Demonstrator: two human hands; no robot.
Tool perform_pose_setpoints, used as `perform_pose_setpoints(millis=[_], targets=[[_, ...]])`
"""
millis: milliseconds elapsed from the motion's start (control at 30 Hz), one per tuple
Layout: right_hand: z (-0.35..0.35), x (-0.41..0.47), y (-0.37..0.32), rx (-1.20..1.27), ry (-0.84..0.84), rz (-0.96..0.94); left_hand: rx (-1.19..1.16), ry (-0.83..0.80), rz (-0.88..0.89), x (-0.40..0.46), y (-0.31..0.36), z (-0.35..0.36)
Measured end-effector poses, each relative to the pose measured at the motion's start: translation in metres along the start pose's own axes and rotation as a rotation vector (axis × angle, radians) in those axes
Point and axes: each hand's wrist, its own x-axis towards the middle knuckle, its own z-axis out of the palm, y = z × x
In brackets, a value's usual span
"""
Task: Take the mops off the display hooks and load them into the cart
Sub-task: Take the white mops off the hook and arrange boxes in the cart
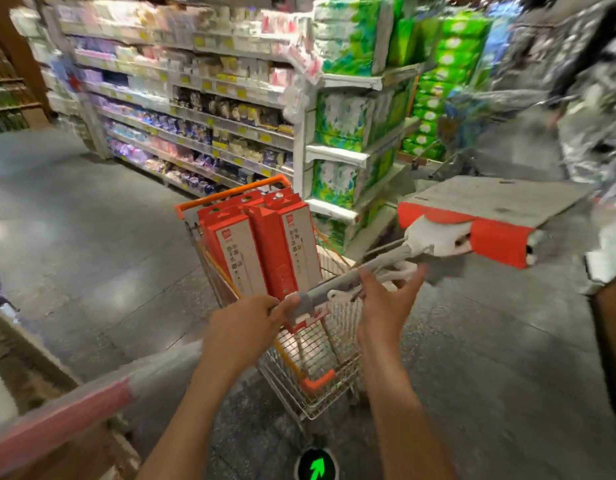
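Note:
A flat mop (486,216) with a grey pad, an orange-wrapped head and a grey handle lies slanted in the air over the wire cart (320,396). My left hand (244,323) grips the near end of the handle. Under the handle a little further along is my right hand (386,299), fingers spread and loosely cupped; whether it touches the handle I cannot tell. Several tall orange-and-white boxes (261,244) stand upright in the cart's far half. The mop head sticks out to the right, beyond the cart.
Shelves of packaged goods (195,109) run along the left and back. An end shelf stacked with green tissue packs (351,116) stands just behind the cart. A pink-edged board (67,420) crosses the lower left. Grey floor (490,358) lies to the right.

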Motion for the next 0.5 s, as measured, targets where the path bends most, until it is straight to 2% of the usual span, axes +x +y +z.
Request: perform_pose_setpoints(millis=[133, 267, 500], targets=[[-0.015, -0.018, -0.028, -0.073, 0.062, -0.166, -0.109, -0.043, 0.052, -0.008, 0.009, 0.000], [-0.037, -0.039, -0.050, -0.076, 0.091, -0.229, -0.241, -0.118, 0.115, -0.014, 0.016, 0.010], [-0.089, -0.074, -0.097, -0.076, 0.187, -0.370, -0.587, -0.341, 0.230, -0.026, 0.059, 0.022]])
